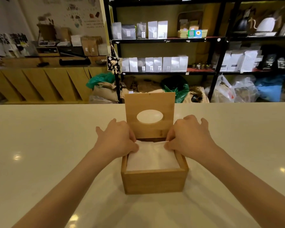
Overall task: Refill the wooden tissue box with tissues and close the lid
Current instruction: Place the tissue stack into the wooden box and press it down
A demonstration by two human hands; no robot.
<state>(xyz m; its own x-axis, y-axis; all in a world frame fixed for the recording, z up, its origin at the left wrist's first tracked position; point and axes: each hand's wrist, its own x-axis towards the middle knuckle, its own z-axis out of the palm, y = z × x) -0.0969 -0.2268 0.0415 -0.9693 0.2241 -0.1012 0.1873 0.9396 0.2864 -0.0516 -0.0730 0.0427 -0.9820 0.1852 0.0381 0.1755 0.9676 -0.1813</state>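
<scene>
Tissues [152, 157] sit as a white stack inside the box [155, 181], which stands near the middle of the counter [39, 162]. The stack fills the box almost wall to wall and rises about level with the rim; its far edge is rumpled and lifted.

The left hand [118, 140] rests on the far left corner of the stack, fingers curled, thumb pressing down on the paper. The right hand [187, 137] mirrors it on the far right corner. Neither hand closes around anything; both press rather than hold.

The lid [149, 116] stands upright behind the hands, hinged at the far wall, its oval slot facing the person.

Handling judgement: the stack is light, soft and compressible. It likely springs back when released and tears or creases if pinched hard. Flat pressure with the fingertips at corners and edges suits it better than a grip at the centre.

The box and lid appear rigid and moderately heavy, stable enough to stay put under downward pressure. The lid is best taken at its free top edge, clear of the slot. Lifted paper at the hinge side may catch under the lid.
</scene>
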